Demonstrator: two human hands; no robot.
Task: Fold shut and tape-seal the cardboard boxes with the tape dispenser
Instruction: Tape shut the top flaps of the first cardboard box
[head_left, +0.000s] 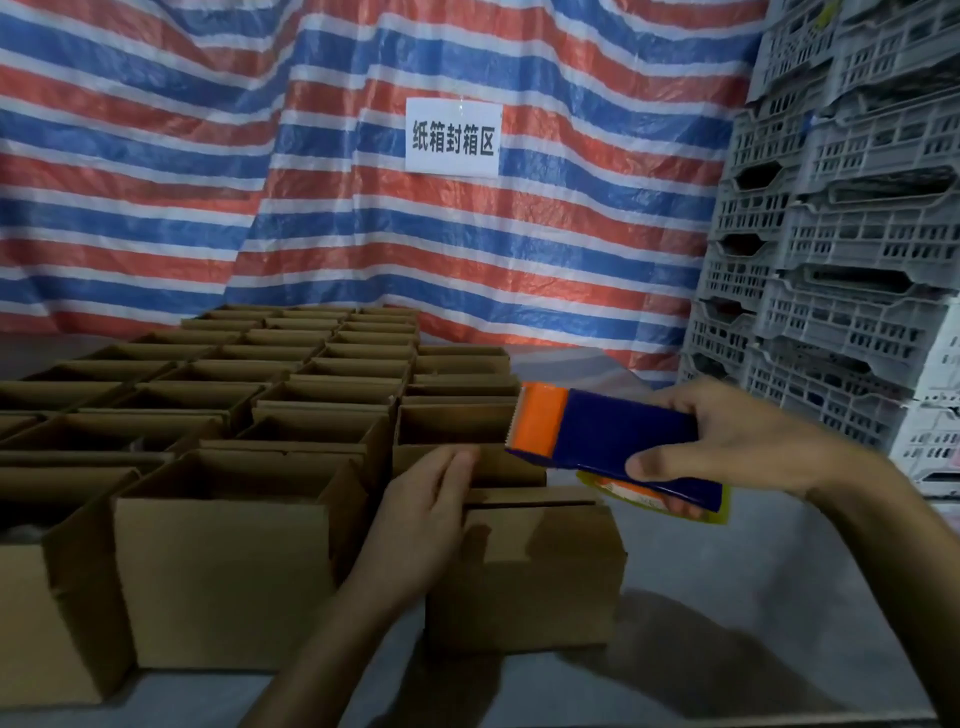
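While in right hand (740, 441), one tape dispenser (615, 439); one folded box (530, 571).

Striped tarpaulin (208, 156) backdrop, stacked grey crates (841, 234).

Striped tarp (208, 156) with white sign (453, 136); stacked grey crates (857, 234).

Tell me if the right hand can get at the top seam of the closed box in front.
Probably yes. The right hand holds the tape dispenser above the closed box, nothing between them; the left hand rests at the top's left end, leaving the seam free.
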